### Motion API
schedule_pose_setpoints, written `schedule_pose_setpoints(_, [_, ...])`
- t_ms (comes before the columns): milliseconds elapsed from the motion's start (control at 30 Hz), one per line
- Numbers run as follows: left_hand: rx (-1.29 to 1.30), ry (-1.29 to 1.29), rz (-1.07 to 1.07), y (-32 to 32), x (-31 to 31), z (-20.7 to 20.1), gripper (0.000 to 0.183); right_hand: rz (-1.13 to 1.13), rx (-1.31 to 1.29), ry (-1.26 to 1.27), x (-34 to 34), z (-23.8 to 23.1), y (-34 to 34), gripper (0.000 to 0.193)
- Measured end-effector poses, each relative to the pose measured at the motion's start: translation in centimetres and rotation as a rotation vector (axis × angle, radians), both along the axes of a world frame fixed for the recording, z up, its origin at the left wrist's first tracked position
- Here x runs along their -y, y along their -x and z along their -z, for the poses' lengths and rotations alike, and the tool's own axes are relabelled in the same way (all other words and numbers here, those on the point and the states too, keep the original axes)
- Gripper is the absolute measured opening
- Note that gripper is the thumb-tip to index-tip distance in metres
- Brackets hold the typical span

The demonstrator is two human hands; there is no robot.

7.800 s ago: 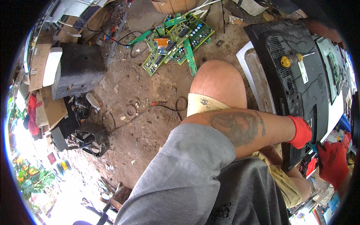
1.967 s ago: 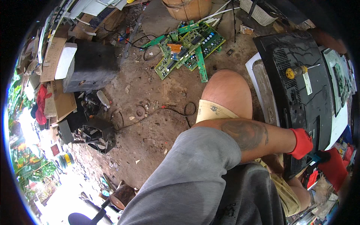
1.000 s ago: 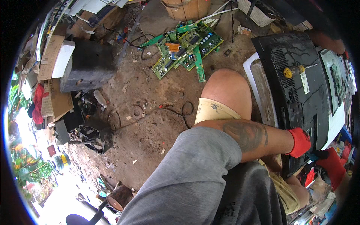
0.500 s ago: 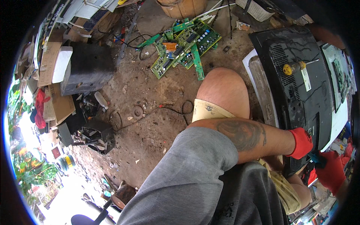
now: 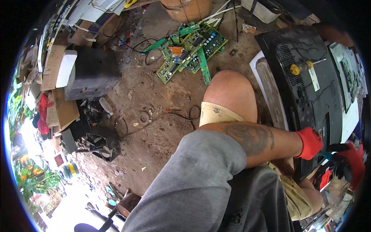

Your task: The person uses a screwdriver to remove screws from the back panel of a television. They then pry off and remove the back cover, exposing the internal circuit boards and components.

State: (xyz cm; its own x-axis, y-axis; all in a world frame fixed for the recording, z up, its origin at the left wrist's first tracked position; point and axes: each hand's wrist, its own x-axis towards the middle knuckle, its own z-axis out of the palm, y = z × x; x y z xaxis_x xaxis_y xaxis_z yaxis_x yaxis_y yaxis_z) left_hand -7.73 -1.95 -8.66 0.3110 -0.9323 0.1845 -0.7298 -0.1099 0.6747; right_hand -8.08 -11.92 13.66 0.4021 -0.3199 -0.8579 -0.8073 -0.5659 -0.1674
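Observation:
A black television back cover [image 5: 309,96] lies at the right, with vent slots along its left part. My left hand [image 5: 310,144], in a red glove, rests at the cover's near end; its fingers are mostly out of sight. Just right of it, my right hand [image 5: 348,160], in a red and black glove, is closed around a teal-handled tool [image 5: 327,155] held against the cover's near edge. The tool's tip is hidden, so its kind cannot be told. Farther up the cover lies a screwdriver [image 5: 303,68] with a yellow handle.
Green circuit boards [image 5: 193,50] are heaped on the dirt floor ahead, near a wooden tub [image 5: 187,9]. A black box-shaped casing [image 5: 94,73] and cardboard [image 5: 63,110] stand at the left. A thin cable [image 5: 176,113] curls across the floor. Another panel [image 5: 344,73] lies beyond the cover.
My right hand has turned and shifted slightly upward, showing its black palm side. The teal-handled tool has moved up with it. My left hand stays almost in place.

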Motion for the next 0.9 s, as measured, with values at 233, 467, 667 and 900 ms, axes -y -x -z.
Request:
schedule_pose_setpoints(233, [0.008, -0.012, 0.025, 0.5, 0.1, -0.1, 0.027, -0.850, 0.203, 0.206, 2.9, 1.6, 4.1, 0.041])
schedule_pose_setpoints(467, [-0.062, -0.043, 0.106, -0.3, -0.8, -0.5, 0.030, -1.525, 0.455, 0.408, 2.6, 1.3, 5.0, 0.052])
schedule_pose_setpoints(667, [-0.055, 0.043, 0.072, -0.4, -0.2, 0.5, 0.028, -0.047, 0.048, -0.095, 1.8, -1.0, 1.1, 0.049])
schedule_pose_setpoints(900, [0.003, 0.017, 0.143, -0.5, -0.7, -0.6, 0.030, -0.916, 0.269, 0.294, 4.8, 2.1, 5.7, 0.045])
